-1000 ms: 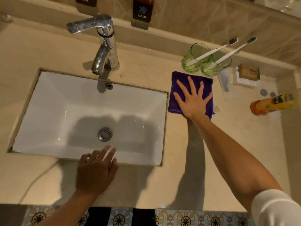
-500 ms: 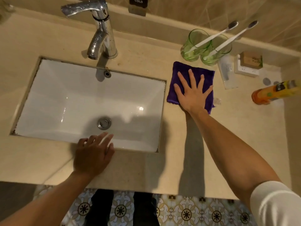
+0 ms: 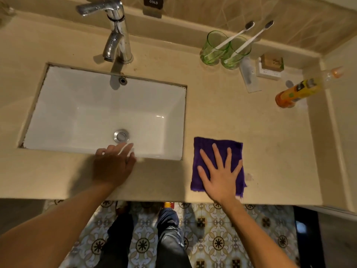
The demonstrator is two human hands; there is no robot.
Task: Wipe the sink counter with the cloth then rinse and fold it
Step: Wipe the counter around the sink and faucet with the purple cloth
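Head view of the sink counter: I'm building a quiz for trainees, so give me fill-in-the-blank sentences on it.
1. The right hand presses flat on the ____ cloth.
2. Each green glass holds one ____.
3. The left hand rests on the sink's ____ edge.
4. The sign behind the faucet reads ____.

Missing words: purple; toothbrush; front; COLD

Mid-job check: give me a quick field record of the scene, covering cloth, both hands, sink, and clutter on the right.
cloth: purple cloth, flat on counter near front edge, right of sink
right hand: right hand spread, pressing on cloth
left hand: left hand rests on front sink rim
sink: sink, faucet shows no water
clutter: two green glasses with toothbrushes, orange bottle
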